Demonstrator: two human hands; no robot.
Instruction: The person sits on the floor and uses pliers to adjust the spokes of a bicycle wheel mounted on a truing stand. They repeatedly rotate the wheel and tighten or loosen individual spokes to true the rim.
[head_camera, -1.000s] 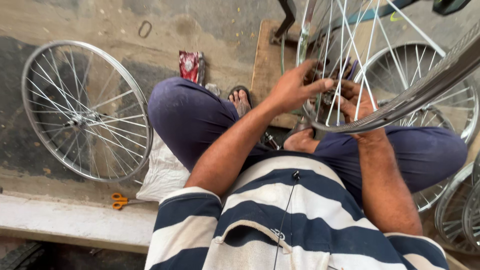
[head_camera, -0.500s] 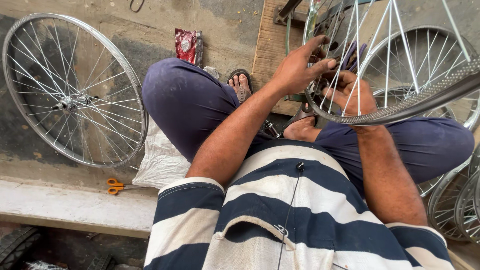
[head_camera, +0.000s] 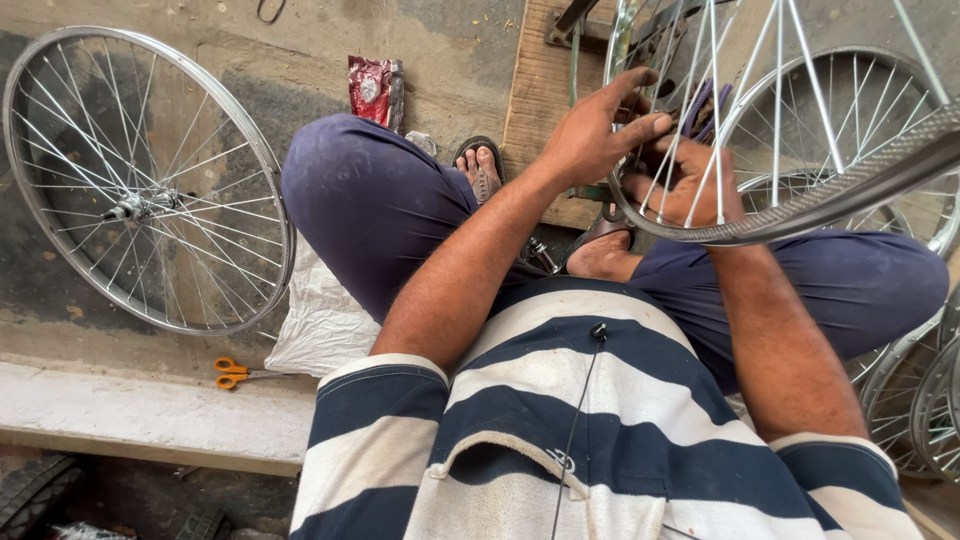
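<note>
The bicycle wheel (head_camera: 800, 215) is held over the lap, its spokes (head_camera: 715, 110) already fitted, left hand (head_camera: 595, 135) fingers pinching a spoke, right hand (head_camera: 690, 180) clenched behind; a finished wheel (head_camera: 140, 180) lies at the floor's left edge.

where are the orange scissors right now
In the head view the orange-handled scissors lie on the ground at lower left, just below the spoked wheel leaning there and beside the white bag, well away from both hands.

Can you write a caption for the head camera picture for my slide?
Seated person's left hand and right hand work among the spokes of a bicycle wheel rim.
</note>
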